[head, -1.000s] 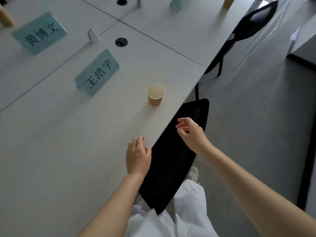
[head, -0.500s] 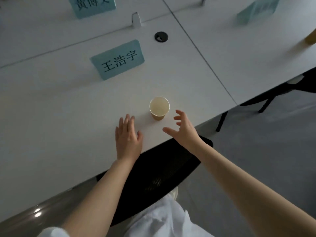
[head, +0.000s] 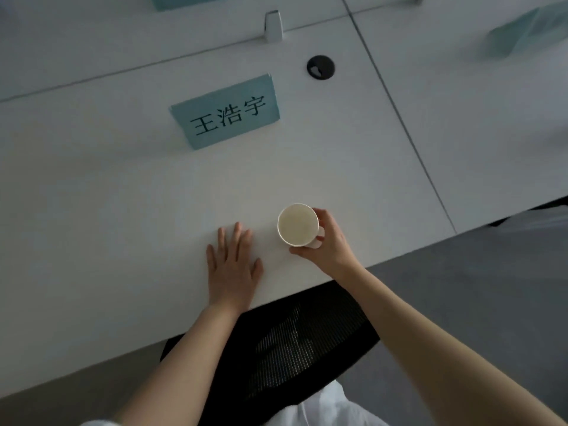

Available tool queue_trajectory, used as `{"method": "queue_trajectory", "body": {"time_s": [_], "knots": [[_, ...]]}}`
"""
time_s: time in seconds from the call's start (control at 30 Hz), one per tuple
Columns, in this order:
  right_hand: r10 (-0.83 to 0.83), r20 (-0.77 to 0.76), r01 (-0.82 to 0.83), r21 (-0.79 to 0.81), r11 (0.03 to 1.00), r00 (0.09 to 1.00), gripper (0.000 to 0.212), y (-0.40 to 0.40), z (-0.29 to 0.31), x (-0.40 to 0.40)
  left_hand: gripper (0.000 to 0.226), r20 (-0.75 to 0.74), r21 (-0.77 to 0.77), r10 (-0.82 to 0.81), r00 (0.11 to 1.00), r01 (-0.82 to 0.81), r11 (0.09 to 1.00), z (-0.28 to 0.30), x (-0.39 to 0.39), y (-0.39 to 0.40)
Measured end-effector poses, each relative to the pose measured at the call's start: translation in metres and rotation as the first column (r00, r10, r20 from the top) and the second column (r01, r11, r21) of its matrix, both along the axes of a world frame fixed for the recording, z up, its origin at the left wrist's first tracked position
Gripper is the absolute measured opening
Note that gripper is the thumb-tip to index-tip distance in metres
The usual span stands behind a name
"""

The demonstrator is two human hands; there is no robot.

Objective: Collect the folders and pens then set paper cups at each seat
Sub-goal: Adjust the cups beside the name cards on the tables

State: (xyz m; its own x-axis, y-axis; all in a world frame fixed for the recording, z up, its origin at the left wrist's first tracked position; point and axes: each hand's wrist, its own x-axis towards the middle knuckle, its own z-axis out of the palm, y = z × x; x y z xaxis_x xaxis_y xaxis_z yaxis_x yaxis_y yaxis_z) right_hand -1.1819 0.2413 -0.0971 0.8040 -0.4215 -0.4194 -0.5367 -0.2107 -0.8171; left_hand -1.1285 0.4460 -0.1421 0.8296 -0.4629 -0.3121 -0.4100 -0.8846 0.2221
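A paper cup (head: 297, 224) stands upright and empty near the front edge of the white table (head: 123, 210). My right hand (head: 330, 244) is wrapped around the cup's right side, thumb and fingers on its wall. My left hand (head: 232, 269) lies flat on the tabletop just left of the cup, fingers spread and holding nothing. A teal name card (head: 227, 113) with black characters stands behind the cup. No folders or pens are in view.
A black mesh chair (head: 282, 342) is tucked under the table edge in front of me. A black cable grommet (head: 320, 67) and a small white stand (head: 273, 26) sit farther back. Another teal card (head: 528, 32) is at the far right. Grey floor lies to the right.
My right hand reached forward and closed around the paper cup. My left hand settled flat on the table beside it. The view turned to face the seat squarely.
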Motion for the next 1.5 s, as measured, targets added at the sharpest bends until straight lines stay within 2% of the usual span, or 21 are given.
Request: {"method": "queue_trajectory", "body": {"time_s": [0.13, 0.23, 0.4, 0.53, 0.73, 1.0, 1.23, 1.37, 1.5], "knots": [[-0.137, 0.015, 0.136, 0.063, 0.989, 0.990, 0.058, -0.011, 0.001, 0.015, 0.063, 0.042, -0.035, 0.025, 0.999, -0.024, 0.999, 0.000, 0.019, -0.015], [-0.205, 0.058, 0.204, 0.026, 0.979, 0.977, 0.057, -0.029, 0.007, 0.042, 0.064, 0.076, -0.049, 0.047, 0.996, -0.043, 0.998, -0.004, 0.041, -0.038], [-0.173, 0.137, 0.186, -0.083, 0.979, 0.975, 0.062, -0.070, 0.012, 0.102, 0.064, 0.131, -0.052, 0.150, 0.980, -0.145, 0.988, -0.012, 0.053, -0.066], [-0.149, 0.151, 0.175, -0.174, 0.969, 0.977, 0.062, -0.097, 0.007, 0.149, 0.063, 0.222, -0.091, 0.149, 0.964, -0.132, 0.987, -0.018, 0.049, -0.065], [-0.117, 0.137, 0.142, -0.193, 0.971, 0.984, 0.065, -0.109, -0.008, 0.204, 0.064, 0.288, -0.103, 0.155, 0.945, -0.130, 0.986, -0.023, 0.049, -0.066], [-0.122, 0.171, 0.150, -0.166, 0.975, 0.978, 0.066, -0.103, -0.013, 0.240, 0.065, 0.311, -0.120, 0.163, 0.936, -0.132, 0.984, -0.022, 0.050, -0.068], [-0.083, 0.128, 0.107, -0.191, 0.976, 0.988, 0.070, -0.100, -0.012, 0.233, 0.064, 0.309, -0.133, 0.170, 0.936, -0.134, 0.982, -0.021, 0.051, -0.068], [-0.019, 0.038, 0.028, -0.251, 0.968, 0.999, 0.067, -0.105, -0.011, 0.191, 0.063, 0.282, -0.121, 0.163, 0.945, -0.134, 0.984, -0.019, 0.050, -0.069], [-0.018, 0.001, 0.018, -0.243, 0.970, 1.000, 0.063, -0.111, -0.003, 0.134, 0.063, 0.221, -0.055, 0.160, 0.962, -0.151, 0.987, -0.016, 0.051, -0.070]]}}
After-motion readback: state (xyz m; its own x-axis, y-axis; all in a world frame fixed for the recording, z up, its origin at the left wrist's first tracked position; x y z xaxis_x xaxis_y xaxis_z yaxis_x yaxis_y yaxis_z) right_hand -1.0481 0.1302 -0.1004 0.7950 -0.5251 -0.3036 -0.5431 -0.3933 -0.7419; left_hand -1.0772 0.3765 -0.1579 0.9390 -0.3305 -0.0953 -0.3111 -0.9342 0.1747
